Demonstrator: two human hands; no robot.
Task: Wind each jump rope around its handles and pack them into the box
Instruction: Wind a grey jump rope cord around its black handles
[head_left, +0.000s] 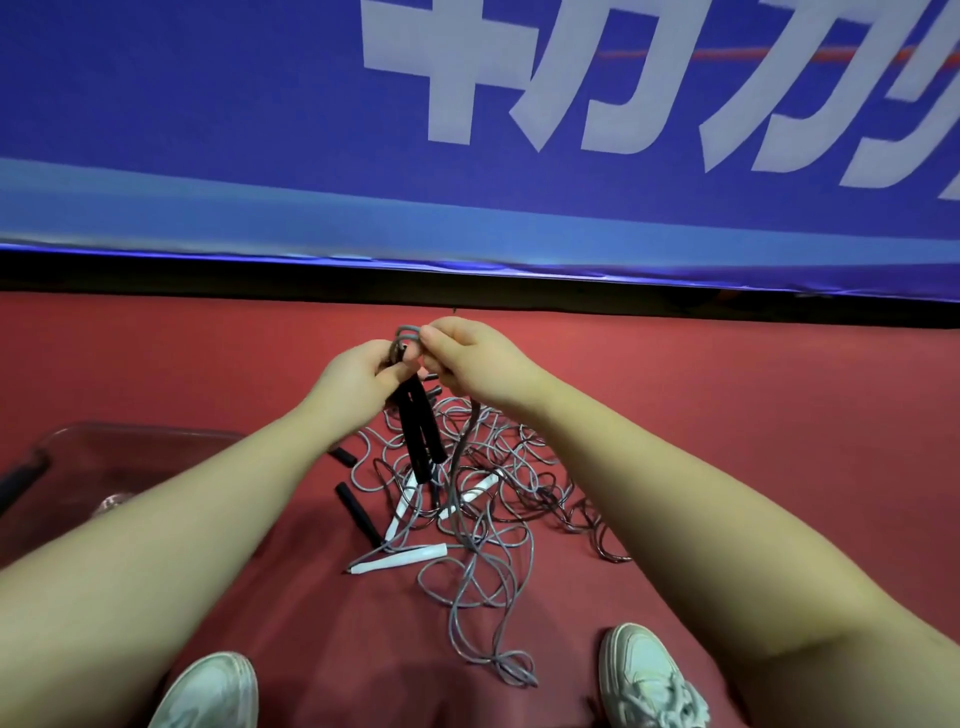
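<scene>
Up at the left grip (358, 379): clenches the tops of two black handles (422, 441), held side by side and hanging straight down, so as to make one core for winding. Just beside it, at the right grip (467, 366): pinches a bend of grey rope (408, 332) over the handle tops, probably to lay a first turn. Beneath both grips, trails off into the tangle (493, 493) of other ropes and white handles (400, 558) on the red floor (727, 415). Out past the left grip, lower down: clear box (130, 457), near enough for dropping the finished bundle in. Looks early yet: winding barely begun, most ropes loose.
</scene>
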